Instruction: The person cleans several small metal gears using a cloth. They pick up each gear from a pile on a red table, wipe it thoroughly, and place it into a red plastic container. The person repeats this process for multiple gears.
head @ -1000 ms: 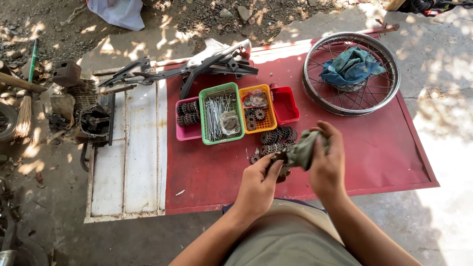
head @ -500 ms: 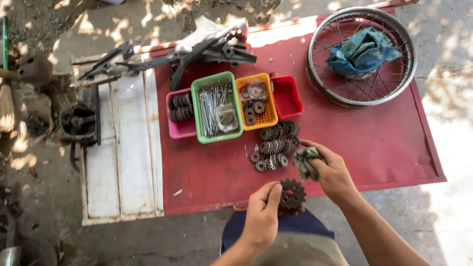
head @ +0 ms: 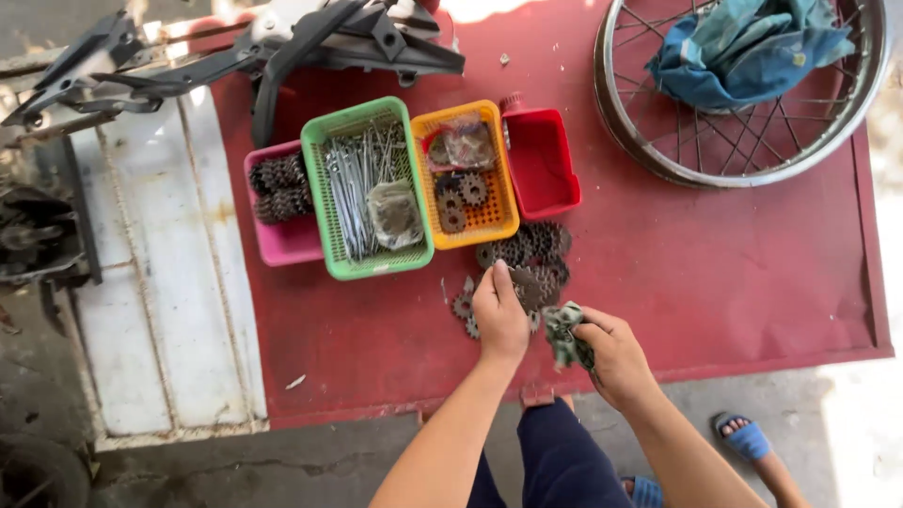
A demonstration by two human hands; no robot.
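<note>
On the red mat (head: 734, 282), just below the row of small baskets, your left hand (head: 499, 315) rests palm down on the loose pile of sprockets (head: 527, 259), fingers curled over one of them as if pinching it; the pictures do not show whether it is already lifted. Your right hand (head: 616, 353) sits just beside, closed around a crumpled greenish rag (head: 562, 331) that pokes out toward the pile.

Those sprockets look like stamped steel: stiff, dense for their size, toothed all round the rim and probably greasy, so they are likely to slide between bare fingertips. You would do best to take one by its flat faces, thumb on one side and fingers on the other, or hook a finger through the centre bore, rather than squeeze the teeth. The rag is soft and limp and will bunch wherever you grip it.

Behind the pile stand the pink basket (head: 282, 240) with more toothed parts, the green basket (head: 372, 188) of spokes, the orange basket (head: 466, 174) holding a few sprockets and a bag, and the red basket (head: 541, 160), which shows nothing inside. A spoked wheel rim (head: 649, 150) with a blue cloth (head: 743, 42) lies well apart at the far right.
</note>
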